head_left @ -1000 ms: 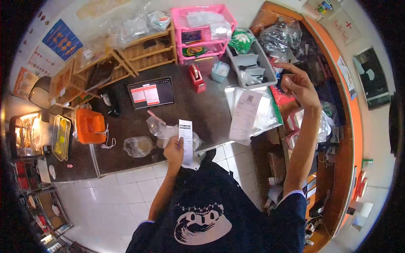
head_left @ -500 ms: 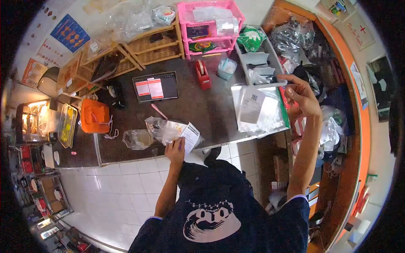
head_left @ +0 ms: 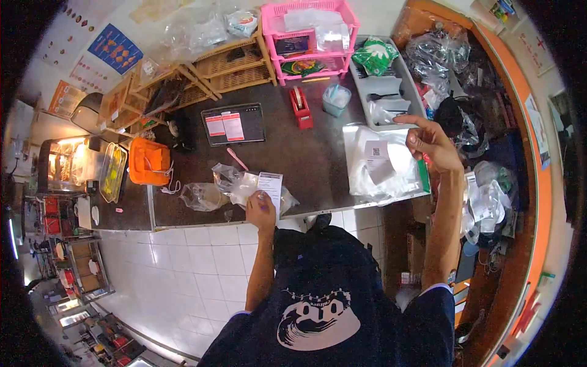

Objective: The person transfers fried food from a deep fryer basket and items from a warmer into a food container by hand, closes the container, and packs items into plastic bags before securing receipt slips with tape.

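Observation:
My left hand (head_left: 261,211) is closed on a printed paper receipt (head_left: 269,185) at the counter's front edge. Under and beside the receipt lies a clear plastic bag (head_left: 227,177), partly covered by the hand. Raised at the right, my right hand (head_left: 435,145) has its index finger stretched out and its thumb apart from it, with nothing visible between them. That fingertip is at the front end of a grey tray (head_left: 418,92) holding packaged cutlery (head_left: 385,110). Below it lies a stack of clear plastic bags (head_left: 391,174) with a QR-code slip (head_left: 377,160) on top.
On the dark counter (head_left: 318,165) are a tablet (head_left: 234,125), a red tape dispenser (head_left: 300,108), a small tub (head_left: 336,100), a pink pen (head_left: 237,159) and an orange container (head_left: 148,160). Behind stand a pink rack (head_left: 351,30) and wooden shelves (head_left: 235,73). Plastic bags (head_left: 489,199) crowd the right side.
The view has shifted, so the counter appears slightly further right. The receipt now stands straighter in my left hand. My right hand remains near the front of the grey tray.

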### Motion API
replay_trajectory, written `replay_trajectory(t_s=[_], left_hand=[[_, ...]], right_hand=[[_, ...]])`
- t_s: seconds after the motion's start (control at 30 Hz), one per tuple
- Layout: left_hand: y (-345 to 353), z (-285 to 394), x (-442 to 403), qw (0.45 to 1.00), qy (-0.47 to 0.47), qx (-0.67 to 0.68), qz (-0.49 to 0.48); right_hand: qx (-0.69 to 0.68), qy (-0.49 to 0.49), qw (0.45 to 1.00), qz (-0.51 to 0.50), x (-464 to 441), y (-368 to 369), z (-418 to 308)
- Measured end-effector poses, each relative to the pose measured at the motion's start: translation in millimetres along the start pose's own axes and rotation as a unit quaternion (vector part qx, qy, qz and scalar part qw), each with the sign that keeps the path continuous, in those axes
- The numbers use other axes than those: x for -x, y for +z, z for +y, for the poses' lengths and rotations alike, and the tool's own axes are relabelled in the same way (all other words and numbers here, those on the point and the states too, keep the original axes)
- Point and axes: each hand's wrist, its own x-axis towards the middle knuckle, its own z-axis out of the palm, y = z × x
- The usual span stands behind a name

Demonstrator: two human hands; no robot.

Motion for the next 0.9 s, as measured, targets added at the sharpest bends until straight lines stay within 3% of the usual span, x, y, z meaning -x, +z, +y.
replay_trajectory(t_s=[0.17,0.2,0.27,0.33,0.4,0.5,0.57,0.67,0.7,0.73,0.8,0.83,0.87,0.9], left_hand=[[-23,18,-2,0.994,0.090,0.026,0.064],[-21,22,2,0.992,0.099,0.012,0.075],[-27,66,3,0.993,0.001,0.118,-0.001],[-34,147,-16,0.950,0.007,0.293,-0.109],[-34,219,-41,0.917,0.126,0.338,-0.172],[2,269,-34,0.876,0.071,0.406,-0.250],[25,284,-24,0.853,-0.039,0.426,-0.297],[88,261,7,0.851,-0.030,0.461,-0.249],[90,264,9,0.753,-0.121,0.562,-0.320],[95,265,7,0.750,-0.118,0.564,-0.325],[99,269,0,0.682,-0.106,0.530,-0.493],[95,277,3,0.652,-0.156,0.561,-0.486],[92,281,3,0.648,-0.156,0.563,-0.488],[91,281,2,0.699,-0.142,0.519,-0.472]], right_hand=[[-0.032,0.006,0.999,-0.007,7,-11,5],[-0.046,-0.032,0.998,-0.020,10,-13,4],[-0.054,-0.028,0.998,-0.010,16,-14,4],[-0.130,-0.052,0.988,-0.069,18,-12,10],[-0.200,-0.059,0.973,-0.095,23,-4,16],[-0.258,-0.085,0.955,-0.118,34,8,17],[-0.274,-0.090,0.951,-0.108,46,9,18],[-0.289,-0.107,0.948,-0.078,68,5,20],[-0.302,-0.106,0.945,-0.070,74,3,22],[-0.315,-0.102,0.941,-0.064,80,1,25],[-0.322,-0.122,0.937,-0.060,89,-1,27],[-0.336,-0.110,0.935,-0.035,95,-2,24],[-0.350,-0.099,0.931,-0.011,100,-4,22],[-0.347,-0.100,0.932,-0.006,107,-9,23]])
